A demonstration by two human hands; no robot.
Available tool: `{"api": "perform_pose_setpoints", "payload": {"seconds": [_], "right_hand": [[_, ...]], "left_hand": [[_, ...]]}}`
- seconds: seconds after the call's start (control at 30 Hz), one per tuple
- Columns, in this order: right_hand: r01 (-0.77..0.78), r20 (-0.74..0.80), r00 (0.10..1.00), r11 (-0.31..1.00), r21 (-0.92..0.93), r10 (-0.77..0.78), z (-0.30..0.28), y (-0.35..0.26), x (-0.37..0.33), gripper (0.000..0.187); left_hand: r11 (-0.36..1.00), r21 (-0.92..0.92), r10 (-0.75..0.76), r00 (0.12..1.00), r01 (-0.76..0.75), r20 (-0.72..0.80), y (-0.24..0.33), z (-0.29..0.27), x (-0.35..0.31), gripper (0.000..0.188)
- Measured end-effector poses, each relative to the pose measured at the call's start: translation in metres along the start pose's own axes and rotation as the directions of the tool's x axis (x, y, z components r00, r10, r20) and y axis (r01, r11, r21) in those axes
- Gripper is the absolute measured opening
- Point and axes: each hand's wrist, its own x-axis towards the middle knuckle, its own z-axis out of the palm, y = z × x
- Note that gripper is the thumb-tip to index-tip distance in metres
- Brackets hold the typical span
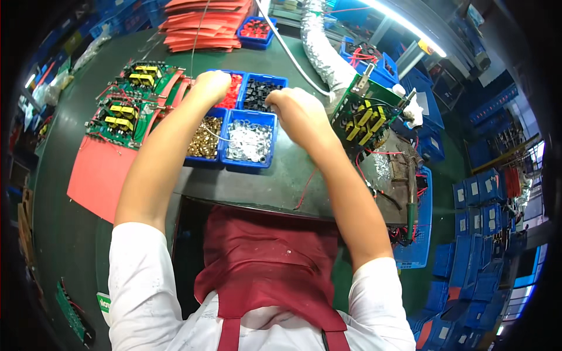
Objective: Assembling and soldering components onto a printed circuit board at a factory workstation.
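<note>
My left hand (pixel 212 86) is curled above the left edge of the bin of red plastic parts (pixel 233 93); its fingertips are mostly hidden behind the hand. Over the right side of the bin of black plastic parts (pixel 257 92), my right hand (pixel 297 112) has its thumb and fingers pinched together. What either hand holds, if anything, cannot be made out. Nearer to me, brass-coloured parts (pixel 205 140) fill one blue bin and shiny silver parts (pixel 250 140) fill another. A thin pale wire (pixel 215 136) crosses these two bins.
Green circuit boards with yellow components (pixel 121 120) rest on red sheets (pixel 102 175) at left. Another board (pixel 363 120) stands upright at right, beside a silver duct (pixel 319 44). A soldering iron (pixel 412 205) lies near the right edge. Stacked red sheets (pixel 202 23) are at the back.
</note>
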Motion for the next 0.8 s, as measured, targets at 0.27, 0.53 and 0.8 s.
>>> {"api": "perform_pose_setpoints", "payload": {"seconds": [0.27, 0.53, 0.8], "right_hand": [[-0.035, 0.31, 0.938, 0.933, -0.358, 0.154, 0.084, 0.018, 0.082, 0.019], [-0.043, 0.284, 0.949, 0.944, -0.326, 0.141, 0.092, 0.038, 0.079, 0.022], [-0.086, 0.34, 0.925, 0.966, -0.245, 0.168, 0.063, 0.042, 0.052, 0.021]], "left_hand": [[0.991, -0.127, 0.042, 0.999, -0.039, 0.015, -0.038, 0.017, 0.0, 0.023], [0.936, -0.323, 0.037, 0.951, -0.14, -0.306, -0.041, 0.02, 0.007, 0.014], [0.21, -0.839, 0.092, 0.864, -0.502, -0.495, 0.095, -0.087, 0.01, 0.028]]}}
